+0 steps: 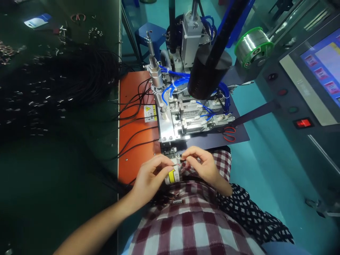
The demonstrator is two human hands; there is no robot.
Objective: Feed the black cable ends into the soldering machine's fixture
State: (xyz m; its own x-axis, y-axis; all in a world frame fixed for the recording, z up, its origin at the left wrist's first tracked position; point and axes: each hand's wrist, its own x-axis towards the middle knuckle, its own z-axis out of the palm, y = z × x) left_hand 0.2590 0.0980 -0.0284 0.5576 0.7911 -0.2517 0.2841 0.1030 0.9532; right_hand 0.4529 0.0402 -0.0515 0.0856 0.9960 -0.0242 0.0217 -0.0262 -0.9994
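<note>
My left hand (150, 177) is closed in a pinch, thumb and forefinger on a thin wire (178, 164) with a reddish end. Facing it from the right, my right hand (203, 163) also pinches near the wire's end; what lies between its fingertips is too small to make out. Just beneath the fingers is a metal cylinder (174, 176) with a yellow and white label, partly covered by my left hand. Both hands are at the near end of a bench-top machine (190, 122) with metal slides and blue air tubes.
Black cables (138, 136) run across the orange plate (127, 170) from a large dark bundle (92, 71) at left. Red-handled scissors (228, 134) lie on the machine's dark base. A black cylinder (209, 72) hangs overhead. A solder wire spool (253, 46) and control panel (297, 95) stand right.
</note>
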